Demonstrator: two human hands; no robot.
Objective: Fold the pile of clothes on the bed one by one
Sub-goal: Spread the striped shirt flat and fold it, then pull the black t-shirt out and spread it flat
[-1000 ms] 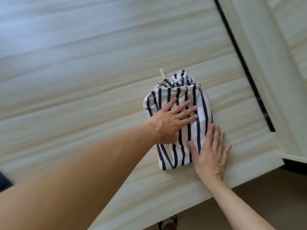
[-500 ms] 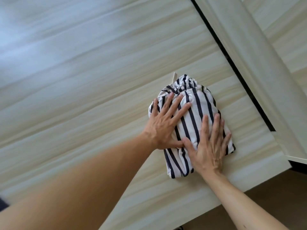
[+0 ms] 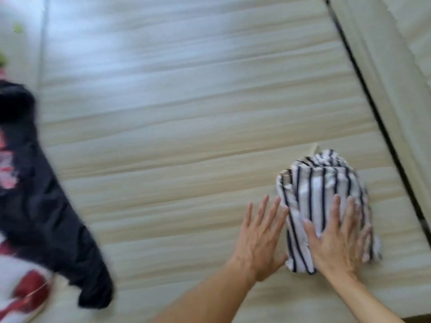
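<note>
Two open hands work at one bundle near the right edge of a bed covered in a pale cream, faintly banded sheet. The right hand lies flat, fingers straight and spread, on the near half of a white cotton garment with thin dark navy stripes. The garment is folded into a compact oblong, its bunched, crumpled end pointing away from the person. The left hand, equally flat and holding nothing, rests on the sheet just beside the bundle's left edge (motion blur makes it hard to say whether its fingertips touch the cloth). Neither hand grips anything.

By the look of it, this piece is at the pressing stage, its folds made and only the flattening to do. To do that well, the palm should sweep from the near end toward the bunched far end, pushing creases out rather than down. The left hand can brace the side so the bundle does not slide or splay on the smooth sheet. The loose far end looks apt to spring open and may want tucking under.

More work waits at the left of the bed. A rumpled black garment with pink-red print sprawls well apart from the bundle, and a red-and-white piece of clothing lies near it at the lower left corner. A pale bed frame panel runs along the right, beyond a dark gap.
</note>
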